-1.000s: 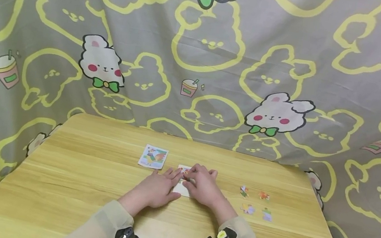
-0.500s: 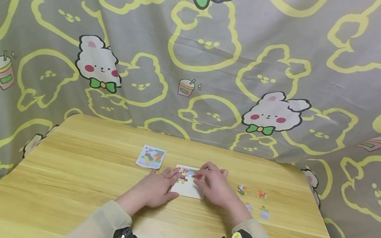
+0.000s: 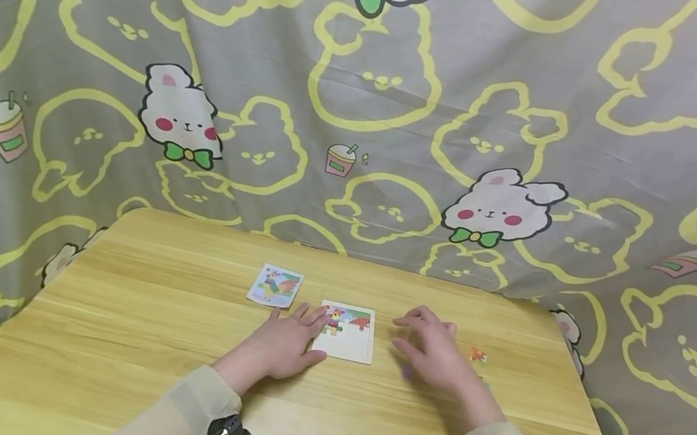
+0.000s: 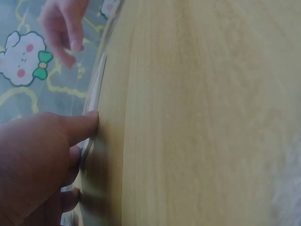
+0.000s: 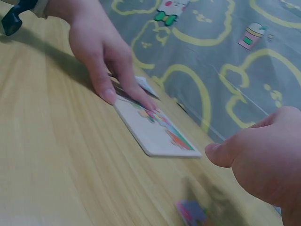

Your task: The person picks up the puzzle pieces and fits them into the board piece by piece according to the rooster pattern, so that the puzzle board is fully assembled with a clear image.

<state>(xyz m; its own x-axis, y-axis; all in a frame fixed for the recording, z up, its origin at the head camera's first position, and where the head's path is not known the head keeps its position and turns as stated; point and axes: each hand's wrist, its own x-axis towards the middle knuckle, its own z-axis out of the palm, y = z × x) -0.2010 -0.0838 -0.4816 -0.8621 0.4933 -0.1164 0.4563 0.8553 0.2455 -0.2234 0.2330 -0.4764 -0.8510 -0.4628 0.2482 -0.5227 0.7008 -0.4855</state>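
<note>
Lying at lower centre of the head view, the puzzle board (image 3: 342, 346) is touched at its left edge by the left hand (image 3: 283, 346), fingers straight. Between board and orange piece (image 3: 479, 355), farther right, the right hand (image 3: 432, 351) is loosely curled, thumb apart, nothing visibly gripped.

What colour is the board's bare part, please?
The board is white there, clearest in the head view.
</note>
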